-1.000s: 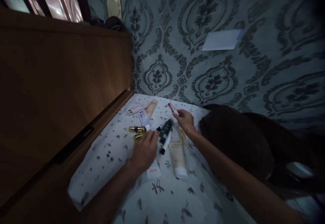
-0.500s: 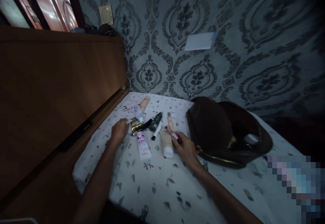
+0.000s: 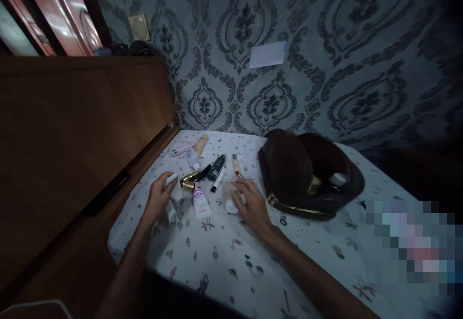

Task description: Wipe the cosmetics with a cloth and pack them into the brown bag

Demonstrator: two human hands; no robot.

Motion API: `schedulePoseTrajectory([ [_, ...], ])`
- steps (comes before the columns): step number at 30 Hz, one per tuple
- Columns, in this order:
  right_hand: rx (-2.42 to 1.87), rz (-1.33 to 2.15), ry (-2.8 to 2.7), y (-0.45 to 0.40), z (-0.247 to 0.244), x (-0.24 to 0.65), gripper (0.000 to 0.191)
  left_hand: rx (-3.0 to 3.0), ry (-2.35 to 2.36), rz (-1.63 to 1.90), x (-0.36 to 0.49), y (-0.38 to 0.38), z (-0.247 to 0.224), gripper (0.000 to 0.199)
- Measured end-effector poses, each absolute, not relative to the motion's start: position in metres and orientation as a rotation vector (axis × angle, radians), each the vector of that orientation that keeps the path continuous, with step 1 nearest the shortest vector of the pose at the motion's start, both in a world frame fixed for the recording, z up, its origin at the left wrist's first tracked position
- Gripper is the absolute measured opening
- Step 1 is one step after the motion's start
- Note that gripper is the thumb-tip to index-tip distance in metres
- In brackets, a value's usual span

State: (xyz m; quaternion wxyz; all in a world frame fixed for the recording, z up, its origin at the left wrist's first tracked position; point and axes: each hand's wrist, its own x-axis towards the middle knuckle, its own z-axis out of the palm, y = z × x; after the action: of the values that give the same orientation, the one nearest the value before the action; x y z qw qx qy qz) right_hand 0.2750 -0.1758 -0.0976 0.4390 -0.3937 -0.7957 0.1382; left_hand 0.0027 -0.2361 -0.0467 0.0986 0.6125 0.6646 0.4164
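Note:
My left hand (image 3: 159,196) is closed, with a small white thing (image 3: 171,179) pinched between thumb and fingers; its kind is unclear. Close to its fingertips lie a gold-capped item (image 3: 187,185) and a pink-and-white tube (image 3: 201,203). My right hand (image 3: 253,208) curls over a beige squeeze tube (image 3: 228,190) with a white cap, its fingers partly covering it. Just beyond those fingers is a slim reddish cosmetic tube (image 3: 239,175), beside a small beige bottle (image 3: 236,164). A dark green bottle (image 3: 216,167) and a white tube with a black cap (image 3: 218,180) lie between the hands.
An open brown bag (image 3: 289,174) stands at the right, with a white item inside. Farther back on the patterned sheet (image 3: 231,256) lie a pale tube (image 3: 192,158) and a peach tube (image 3: 201,144). A wooden panel (image 3: 83,131) borders the left side, and a papered wall the back.
My right hand has let go of the slim reddish tube and moved onto the beige squeeze tube. A white thing now shows in my left hand. The view has shifted slightly.

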Motion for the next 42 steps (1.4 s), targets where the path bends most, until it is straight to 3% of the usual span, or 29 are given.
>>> schedulePoseTrajectory([
  [5, -0.731, 0.727, -2.063, -0.214, -0.084, 0.252, 0.039, 1.751, 1.533, 1.229, 0.052, -0.245, -0.029, 0.027],
  [8, -0.769, 0.875, -1.986, -0.221, -0.084, 0.255, 0.033, 1.736, 1.408, 1.224, 0.077, -0.244, -0.028, 0.024],
  [16, -0.881, 1.058, -1.769, -0.230, -0.088, 0.279, 0.026, 1.242, 1.337, 1.358, 0.118, -0.232, -0.048, 0.030],
  [20, -0.880, 1.123, -1.623, -0.234, -0.090, 0.277, 0.011, 1.358, 1.395, 1.299, 0.139, -0.235, -0.050, 0.041],
  [24, -0.874, 1.262, -1.426, -0.232, -0.087, 0.281, 0.012, 1.333, 1.408, 1.244, 0.149, -0.239, -0.065, 0.048],
  [30, -0.830, 1.166, -1.401, -0.233, -0.078, 0.292, 0.023, 1.049, 1.623, 1.002, 0.147, -0.238, -0.090, 0.045],
  [35, -0.775, 0.988, -1.475, -0.227, -0.081, 0.296, 0.034, 0.882, 1.597, 1.083, 0.160, -0.232, -0.086, 0.042],
  [42, -0.803, 0.988, -1.461, -0.227, -0.078, 0.301, 0.031, 0.725, 1.369, 1.224, 0.171, -0.230, -0.079, 0.052],
])
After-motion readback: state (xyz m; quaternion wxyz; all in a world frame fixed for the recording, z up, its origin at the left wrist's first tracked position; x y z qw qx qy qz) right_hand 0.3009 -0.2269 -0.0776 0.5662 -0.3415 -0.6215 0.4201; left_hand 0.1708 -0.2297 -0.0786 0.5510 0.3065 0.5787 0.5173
